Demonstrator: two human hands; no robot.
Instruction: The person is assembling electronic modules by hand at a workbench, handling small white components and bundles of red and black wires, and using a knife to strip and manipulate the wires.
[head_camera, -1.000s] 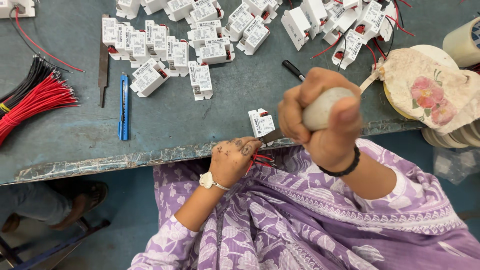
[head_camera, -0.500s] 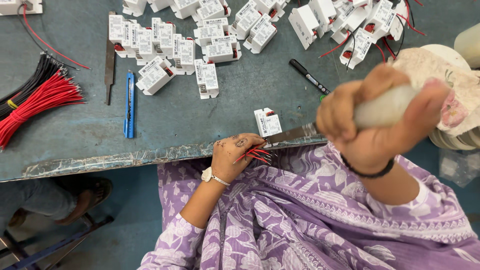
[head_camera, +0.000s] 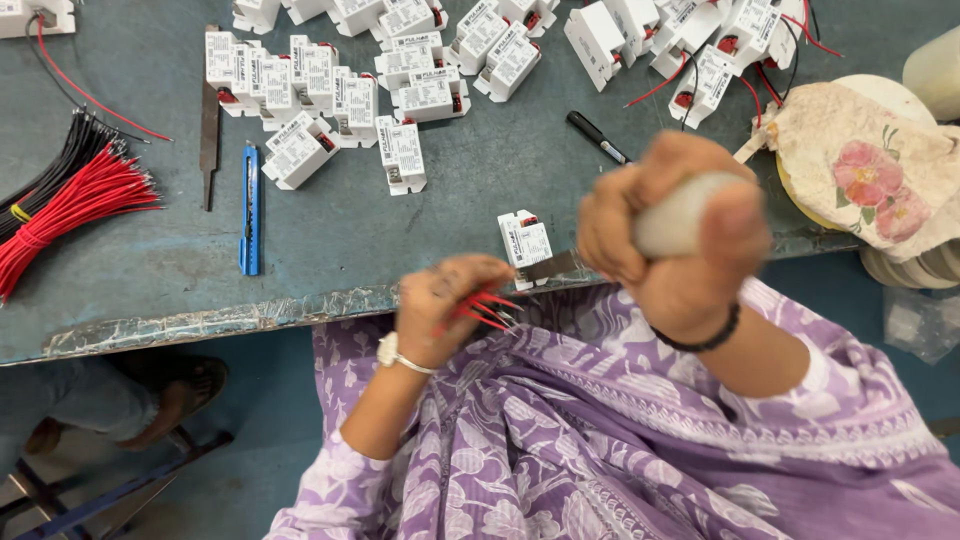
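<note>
Right hand (head_camera: 680, 240) higher over workbench (head_camera: 400, 250)

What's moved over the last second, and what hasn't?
The right hand lifted its pale-handled tool up off the small white module. The left hand keeps its grip on the red wires. The module stays at the table edge.

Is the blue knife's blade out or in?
Cannot tell: the blue knife lies flat on the table, too small to show a blade.

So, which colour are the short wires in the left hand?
Red; the short wires in the left hand show best in the head view.
</note>
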